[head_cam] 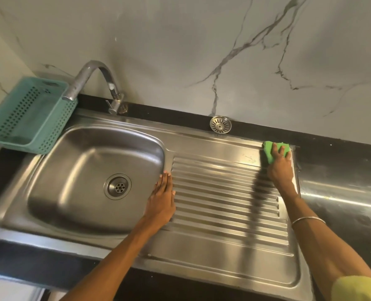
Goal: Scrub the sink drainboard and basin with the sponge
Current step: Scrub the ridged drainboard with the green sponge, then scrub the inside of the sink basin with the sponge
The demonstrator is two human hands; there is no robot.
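The green sponge point(273, 151) lay at the drainboard's point(223, 192) far right corner, under the right hand point(280, 165), whose curled fingers gripped it. The left hand point(161, 199) rested flat, fingers straight together, on the drainboard's left edge beside the basin point(82, 170).

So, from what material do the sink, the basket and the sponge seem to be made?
Sink: apparently brushed stainless steel, grey with soft streaked reflections and pressed drainboard ridges.
Basket: most likely plastic, matte teal, with moulded rows of holes.
Sponge: bright green and soft-looking, bending under the right hand; whether foam or scouring fibre, I cannot tell.
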